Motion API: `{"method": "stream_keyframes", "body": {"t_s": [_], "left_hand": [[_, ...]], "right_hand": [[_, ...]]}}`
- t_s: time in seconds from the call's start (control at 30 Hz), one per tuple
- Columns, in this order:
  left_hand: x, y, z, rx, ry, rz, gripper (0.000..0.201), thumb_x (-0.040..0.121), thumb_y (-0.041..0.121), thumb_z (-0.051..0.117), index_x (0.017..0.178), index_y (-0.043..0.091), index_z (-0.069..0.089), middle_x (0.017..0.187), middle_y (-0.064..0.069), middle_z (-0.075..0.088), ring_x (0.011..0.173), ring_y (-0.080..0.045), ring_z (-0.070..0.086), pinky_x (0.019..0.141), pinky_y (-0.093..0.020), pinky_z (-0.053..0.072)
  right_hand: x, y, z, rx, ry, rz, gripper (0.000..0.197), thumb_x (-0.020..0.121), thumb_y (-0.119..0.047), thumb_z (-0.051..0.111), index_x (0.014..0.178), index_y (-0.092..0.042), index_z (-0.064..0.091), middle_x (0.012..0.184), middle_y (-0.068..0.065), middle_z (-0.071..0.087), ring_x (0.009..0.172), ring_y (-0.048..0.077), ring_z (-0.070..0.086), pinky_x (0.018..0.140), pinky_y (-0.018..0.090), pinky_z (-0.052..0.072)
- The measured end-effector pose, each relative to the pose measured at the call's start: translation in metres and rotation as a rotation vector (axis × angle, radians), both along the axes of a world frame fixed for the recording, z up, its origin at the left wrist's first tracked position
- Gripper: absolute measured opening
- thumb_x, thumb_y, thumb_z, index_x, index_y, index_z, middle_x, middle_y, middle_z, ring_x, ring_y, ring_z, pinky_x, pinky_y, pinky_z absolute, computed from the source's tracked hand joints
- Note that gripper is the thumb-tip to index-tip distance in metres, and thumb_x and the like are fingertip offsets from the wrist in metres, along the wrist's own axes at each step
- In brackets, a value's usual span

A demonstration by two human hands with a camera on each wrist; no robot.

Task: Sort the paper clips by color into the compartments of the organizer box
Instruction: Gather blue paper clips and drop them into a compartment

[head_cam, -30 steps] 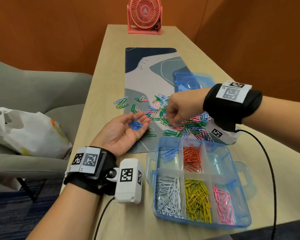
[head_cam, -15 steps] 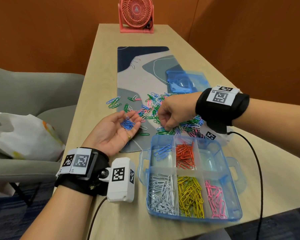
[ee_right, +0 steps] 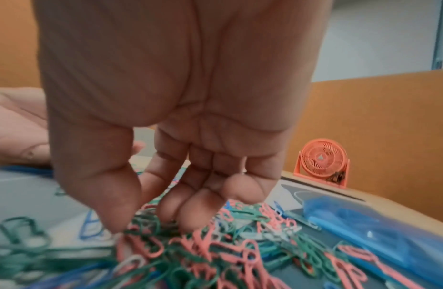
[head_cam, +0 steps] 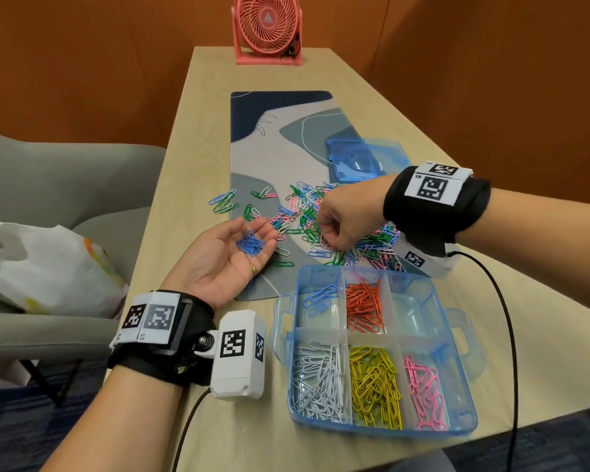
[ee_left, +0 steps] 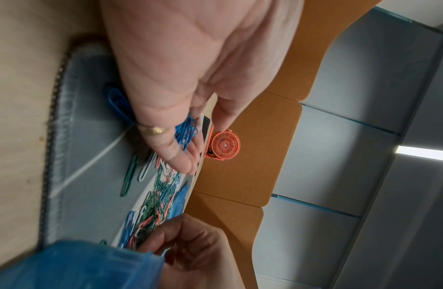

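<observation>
Blue clips (head_cam: 251,242) resting in open left grip (head_cam: 223,258); right grip (head_cam: 346,221) fingertips closing in pile (head_cam: 338,233), catch unclear; isolating one blue.

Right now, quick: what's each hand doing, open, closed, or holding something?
Left hand: open, palm up, blue paper clips lying on its fingers.
Right hand: fingers curled down into the mixed clip pile; whether it has pinched one cannot be told.

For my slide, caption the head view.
Left hand cups blue clips; right hand picks through the mixed pile.
</observation>
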State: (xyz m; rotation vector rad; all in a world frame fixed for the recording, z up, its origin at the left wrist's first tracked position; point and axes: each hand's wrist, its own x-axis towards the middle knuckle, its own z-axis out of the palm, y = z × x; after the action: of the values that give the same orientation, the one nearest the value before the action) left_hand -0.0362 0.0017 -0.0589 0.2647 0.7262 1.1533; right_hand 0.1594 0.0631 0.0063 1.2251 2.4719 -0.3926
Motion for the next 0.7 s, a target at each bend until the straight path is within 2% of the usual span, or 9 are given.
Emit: {"method": "stream_keyframes", "body": {"t_s": [0.13,0.2,0.3,0.37,0.43,0.53,0.6,0.7], "left_hand": [[-0.001,0.001,-0.001,0.001,-0.006,0.002,0.029,0.098,0.018,0.040,0.102,-0.004,0.059,0.091,-0.015,0.065,0.071,-0.022,0.070,0.075,-0.031,0.056],[-0.001,0.001,-0.001,0.003,-0.003,0.002,0.029,0.098,0.018,0.040,0.102,-0.004,0.059,0.090,-0.015,0.066,0.071,-0.022,0.070,0.076,-0.031,0.055],[-0.002,0.001,0.000,0.002,0.000,0.014,0.029,0.098,0.018,0.040,0.102,-0.004,0.059,0.087,-0.014,0.066,0.072,-0.022,0.070,0.073,-0.030,0.056],[-0.005,0.002,0.001,-0.003,-0.003,0.056,0.027,0.098,0.017,0.040,0.101,-0.003,0.058,0.087,-0.014,0.066,0.076,-0.023,0.068,0.071,-0.030,0.057],[-0.008,0.003,0.003,-0.008,-0.012,0.114,0.024,0.098,0.016,0.041,0.099,-0.001,0.058,0.089,-0.014,0.063,0.082,-0.022,0.064,0.070,-0.029,0.057],[-0.010,0.004,0.003,-0.008,-0.028,0.162,0.024,0.098,0.016,0.040,0.098,0.000,0.057,0.090,-0.013,0.061,0.085,-0.021,0.062,0.069,-0.028,0.056],[-0.011,0.004,0.002,-0.012,-0.029,0.162,0.023,0.098,0.016,0.040,0.099,0.000,0.057,0.090,-0.013,0.060,0.084,-0.021,0.061,0.067,-0.027,0.057],[-0.010,0.004,0.002,-0.021,-0.024,0.156,0.023,0.098,0.016,0.041,0.099,0.000,0.057,0.091,-0.013,0.060,0.084,-0.022,0.061,0.065,-0.028,0.057]], "right_hand": [[-0.008,0.003,-0.002,0.012,0.073,0.032,0.010,0.080,-0.017,0.068,0.073,-0.019,0.062,0.061,-0.011,0.055,0.051,0.000,0.048,0.048,0.009,0.037],[-0.013,0.002,-0.006,-0.006,0.050,0.039,0.012,0.079,-0.022,0.074,0.072,-0.021,0.064,0.060,-0.013,0.056,0.054,-0.001,0.049,0.052,0.013,0.038],[-0.015,0.001,-0.012,-0.003,0.028,0.036,0.020,0.076,-0.019,0.075,0.066,-0.024,0.059,0.061,-0.012,0.058,0.057,0.002,0.051,0.056,0.018,0.043],[-0.015,0.001,-0.013,-0.003,0.025,0.039,0.021,0.075,-0.016,0.072,0.062,-0.023,0.057,0.068,-0.007,0.065,0.063,0.009,0.056,0.062,0.025,0.048],[-0.016,0.001,-0.011,-0.004,0.029,0.036,0.020,0.076,-0.014,0.069,0.062,-0.022,0.056,0.070,-0.004,0.066,0.061,0.009,0.054,0.061,0.026,0.048],[-0.020,0.005,-0.003,0.023,0.100,0.010,0.014,0.076,-0.010,0.066,0.067,-0.018,0.057,0.061,-0.007,0.054,0.054,0.006,0.045,0.055,0.022,0.041],[-0.025,0.010,0.001,0.038,0.162,-0.020,0.011,0.076,-0.008,0.063,0.078,-0.018,0.061,0.064,-0.009,0.056,0.056,0.006,0.048,0.057,0.022,0.042],[-0.037,0.017,0.003,0.078,0.211,0.004,0.026,0.080,-0.006,0.057,0.096,-0.024,0.066,0.067,-0.007,0.061,0.058,0.005,0.051,0.057,0.021,0.040]]}}
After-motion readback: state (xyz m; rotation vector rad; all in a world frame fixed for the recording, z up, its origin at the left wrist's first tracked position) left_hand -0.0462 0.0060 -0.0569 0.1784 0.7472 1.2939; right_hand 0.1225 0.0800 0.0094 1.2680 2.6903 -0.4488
